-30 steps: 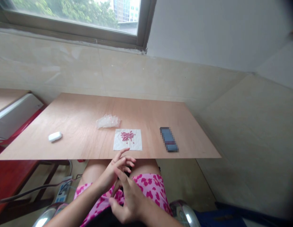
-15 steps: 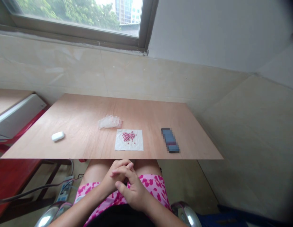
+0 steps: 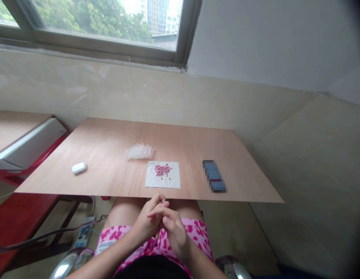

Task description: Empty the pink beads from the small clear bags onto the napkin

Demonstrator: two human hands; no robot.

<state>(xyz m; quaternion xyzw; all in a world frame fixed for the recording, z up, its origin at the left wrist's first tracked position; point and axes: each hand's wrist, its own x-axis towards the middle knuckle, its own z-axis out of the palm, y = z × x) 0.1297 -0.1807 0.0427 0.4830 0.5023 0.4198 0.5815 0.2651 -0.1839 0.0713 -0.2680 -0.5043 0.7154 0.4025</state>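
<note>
My left hand (image 3: 150, 217) and my right hand (image 3: 174, 228) rest together over my lap, just in front of the table edge. Their fingers are loosely laced, with the right fingers lying across the left ones; neither holds an object. Some fingertips are hidden between the hands. Closest to them on the table, a white paper napkin (image 3: 150, 181) lies flat with many small dark-pink beads (image 3: 161, 170) heaped on it. Behind it to the left is a stack of clear plastic zip bags (image 3: 139, 151).
The wooden table (image 3: 110, 131) carries a white rounded case (image 3: 79, 168) at left and a blurred-out phone (image 3: 215, 177) at right. Beyond it are a tiled wall and a window (image 3: 110, 23). A red bench (image 3: 23, 217), cables and a power strip (image 3: 84, 232) are lower left.
The view has shifted slightly, so the table things sit a little further right and lower. My hands remain together, with the right hand turned a little and its thumb moved up against the left hand.
</note>
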